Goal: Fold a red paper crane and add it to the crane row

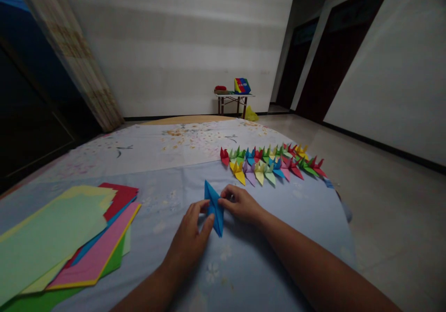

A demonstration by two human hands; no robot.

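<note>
A blue sheet of origami paper (214,205), folded into a narrow diamond with pointed ends, is between my hands just above the cloth-covered table. From the left, my left hand (193,230) grips its edge with the thumb and fingers closed on it. My right hand (240,203) pinches the opposite edge between thumb and curled forefinger. Beyond my hands, folded paper cranes (259,171) in red, yellow, green, blue, pink and purple stand in rows. To the left lies a fanned stack of coloured paper sheets (52,237), pale green on top.
A pale blue floral tablecloth (167,265) covers the near part of the table, and a white floral one (149,149) the far part. A small side table (230,96) with a multicoloured box (242,86) stands by the wall. A yellow bag (251,114) rests on the floor.
</note>
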